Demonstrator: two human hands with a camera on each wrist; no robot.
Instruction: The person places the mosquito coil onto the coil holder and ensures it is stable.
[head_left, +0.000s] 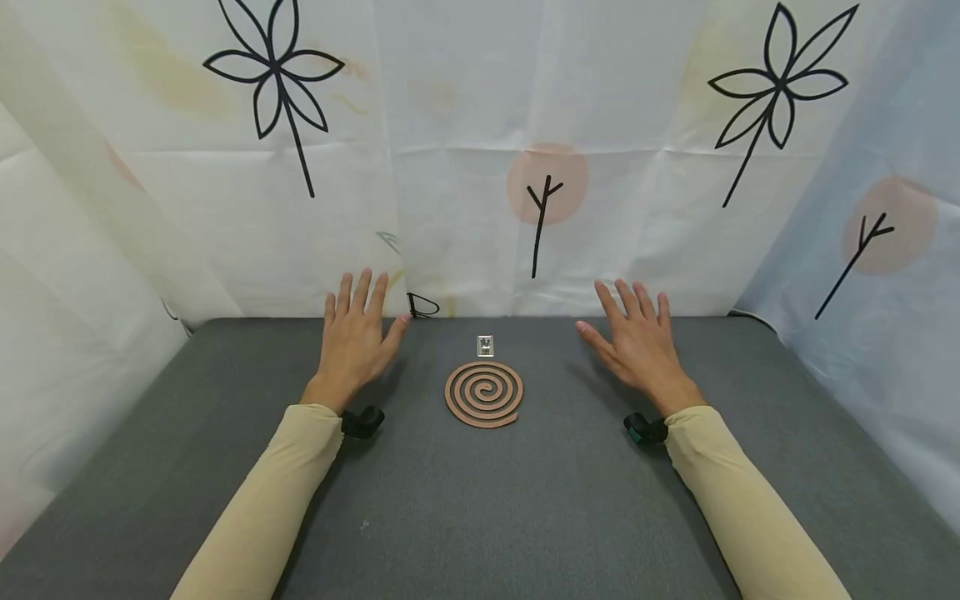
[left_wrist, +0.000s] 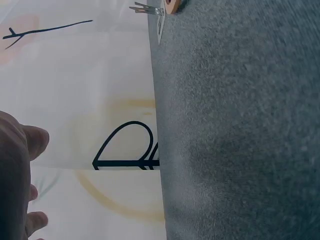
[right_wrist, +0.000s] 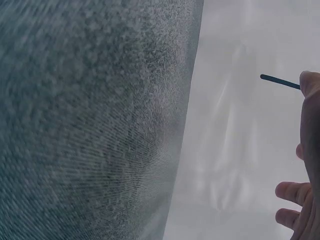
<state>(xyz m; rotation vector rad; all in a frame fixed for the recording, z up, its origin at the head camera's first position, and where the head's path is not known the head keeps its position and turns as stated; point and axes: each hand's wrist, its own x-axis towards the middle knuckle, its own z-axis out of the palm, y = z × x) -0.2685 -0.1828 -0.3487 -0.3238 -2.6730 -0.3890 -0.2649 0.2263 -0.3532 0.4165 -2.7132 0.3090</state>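
Note:
A brown spiral coil (head_left: 483,395), like a mosquito coil, lies flat on the grey table. Just behind it is a small silvery metal stand (head_left: 485,346); the left wrist view shows its thin prongs (left_wrist: 145,8) sticking up from a flat plate. To the left of both, my left hand (head_left: 355,342) is held with fingers spread and nothing in it. My right hand (head_left: 637,350) is likewise spread and bare, off to the right of the coil. Neither hand touches the coil or the stand.
The grey cloth-covered table (head_left: 480,517) ends at a white curtain (head_left: 465,233) printed with plant drawings, close beyond my fingertips. Further fabric (head_left: 885,333) hangs along the right side, and more along the left. A dark strapped device sits on each wrist.

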